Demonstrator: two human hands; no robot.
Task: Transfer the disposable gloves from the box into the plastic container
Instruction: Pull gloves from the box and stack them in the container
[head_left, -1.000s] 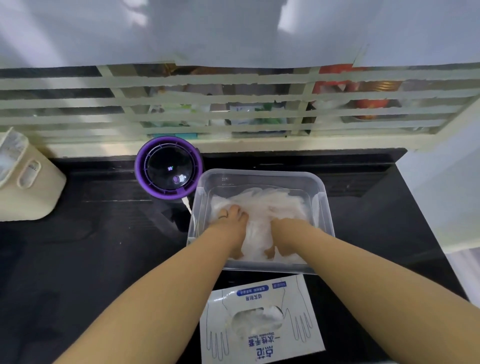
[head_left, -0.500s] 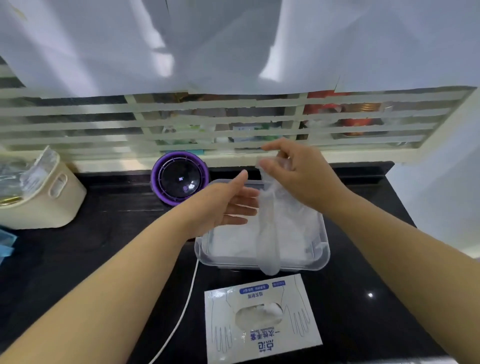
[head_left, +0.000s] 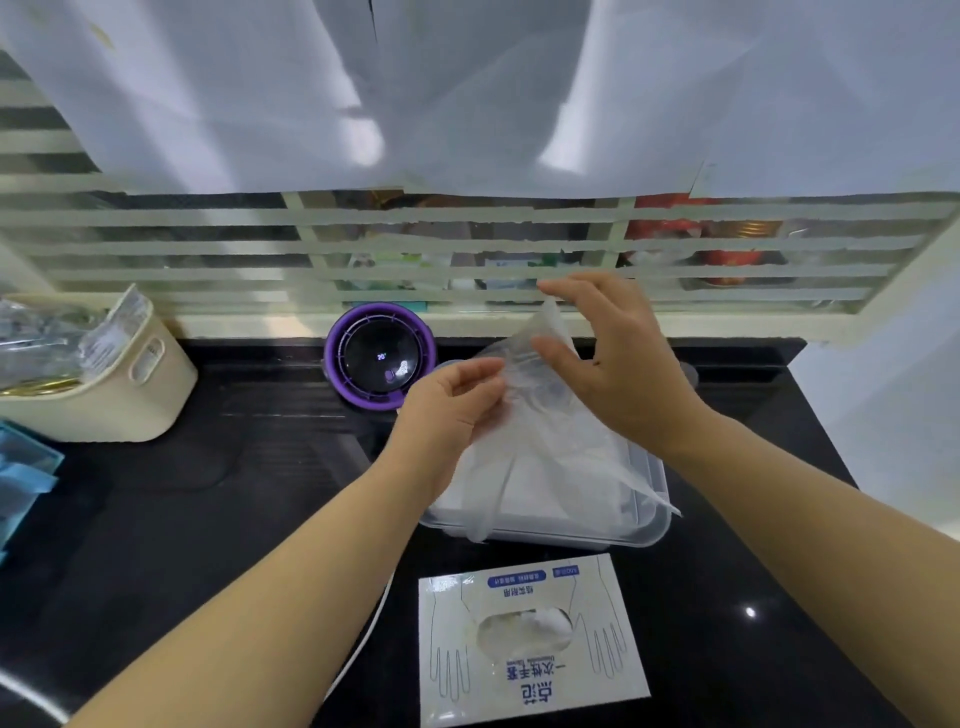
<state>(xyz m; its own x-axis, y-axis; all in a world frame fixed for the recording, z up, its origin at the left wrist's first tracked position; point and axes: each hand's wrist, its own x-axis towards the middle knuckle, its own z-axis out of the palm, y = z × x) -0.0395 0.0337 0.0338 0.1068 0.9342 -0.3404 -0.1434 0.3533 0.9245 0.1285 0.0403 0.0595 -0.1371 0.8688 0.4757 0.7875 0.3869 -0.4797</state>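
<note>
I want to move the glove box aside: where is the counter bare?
The widest bare patch of black counter lies between the cream bin and the left forearm. A smaller one is right of the glove box. The middle is crowded: purple device, plastic container, box and white cable.

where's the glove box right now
The glove box lies flat on the black counter, low in the head view near centre, just nearer the person than the plastic container.
</note>
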